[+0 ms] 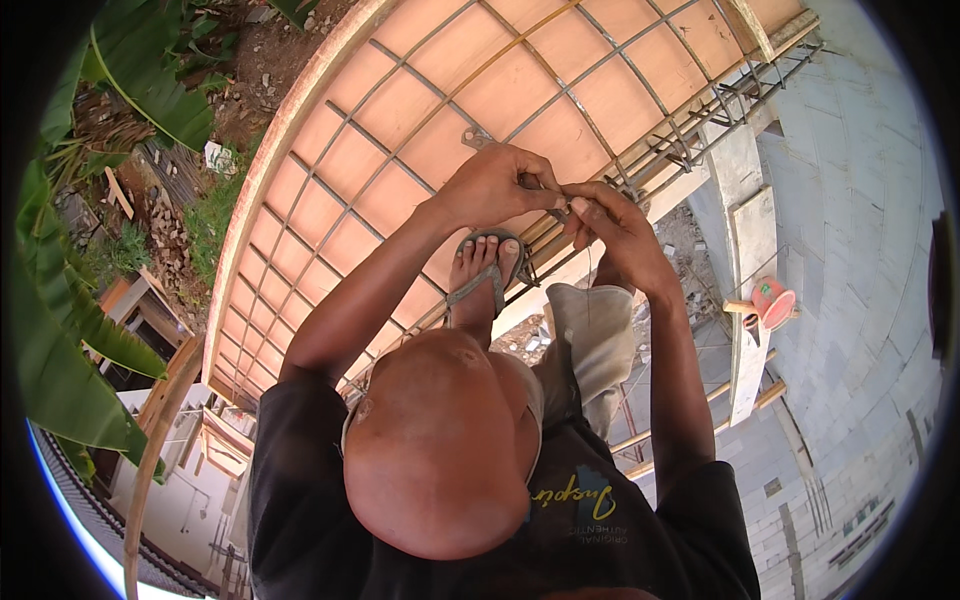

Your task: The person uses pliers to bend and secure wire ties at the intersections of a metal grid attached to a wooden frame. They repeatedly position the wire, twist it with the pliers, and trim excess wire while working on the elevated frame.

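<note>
1. The plywood formwork deck (pixel 400 110) fills the upper middle of your view, curved at its left edge and carrying a grid of steel rebar (pixel 560 85) laid in squares over it.
2. A grey block wall (pixel 860 250) stands to your right, beyond a gap that drops to lower levels.
3. Banana leaves (pixel 60 330) hang along the left rim, with rubble and earth showing past the deck's edge.
4. A bundle of beam rebar (pixel 700 125) runs along the deck's right edge, well apart from the wall.
5. Your knee in a grey trouser leg (pixel 595 340) sits just below your right hand; your foot in a grey flip-flop (pixel 487 275) rests on the deck edge, directly below your hands.
6. An orange-red scoop-shaped tool (pixel 773 302) lies on a timber ledge by the wall, well apart from you.
7. Your left hand (pixel 495 185) is closed, fingers curled on a small metal tool, apparently pliers (pixel 545 195), mostly hidden.
8. Your right hand (pixel 610 230) touches the left, fingertips pinched together on a thin tie wire (pixel 589 270) that hangs down from it.
</note>
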`<state>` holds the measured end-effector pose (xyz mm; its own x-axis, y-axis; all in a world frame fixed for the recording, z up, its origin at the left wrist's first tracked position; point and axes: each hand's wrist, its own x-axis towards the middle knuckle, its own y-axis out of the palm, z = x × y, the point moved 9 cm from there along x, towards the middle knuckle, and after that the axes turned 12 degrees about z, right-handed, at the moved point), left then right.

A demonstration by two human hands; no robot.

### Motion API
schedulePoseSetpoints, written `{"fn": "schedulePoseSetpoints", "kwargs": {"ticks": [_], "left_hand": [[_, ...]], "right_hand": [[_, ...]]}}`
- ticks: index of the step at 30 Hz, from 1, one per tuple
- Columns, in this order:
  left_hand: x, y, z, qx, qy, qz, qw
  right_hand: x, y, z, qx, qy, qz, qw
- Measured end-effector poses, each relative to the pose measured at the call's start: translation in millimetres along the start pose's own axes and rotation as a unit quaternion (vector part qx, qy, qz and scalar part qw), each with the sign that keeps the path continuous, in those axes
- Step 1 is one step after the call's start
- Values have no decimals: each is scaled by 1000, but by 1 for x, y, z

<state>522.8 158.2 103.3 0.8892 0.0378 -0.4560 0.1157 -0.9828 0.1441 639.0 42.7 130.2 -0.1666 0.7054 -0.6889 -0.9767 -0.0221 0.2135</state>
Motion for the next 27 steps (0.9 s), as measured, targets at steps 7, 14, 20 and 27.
{"fn": "schedulePoseSetpoints", "kwargs": {"ticks": [7, 14, 20, 27], "left_hand": [[39, -10, -19, 179, -21, 50, 982], [58, -113, 7, 130, 34, -254, 958], [92, -112, 63, 94, -52, -243, 964], [97, -109, 45, 226, -51, -230, 945]], "right_hand": [[-1, -43, -2, -164, -12, -84, 983], [3, -164, 12, -217, -31, -276, 936], [54, -194, 25, -298, 66, -248, 919], [118, -183, 8, -244, 83, -106, 960]]}}
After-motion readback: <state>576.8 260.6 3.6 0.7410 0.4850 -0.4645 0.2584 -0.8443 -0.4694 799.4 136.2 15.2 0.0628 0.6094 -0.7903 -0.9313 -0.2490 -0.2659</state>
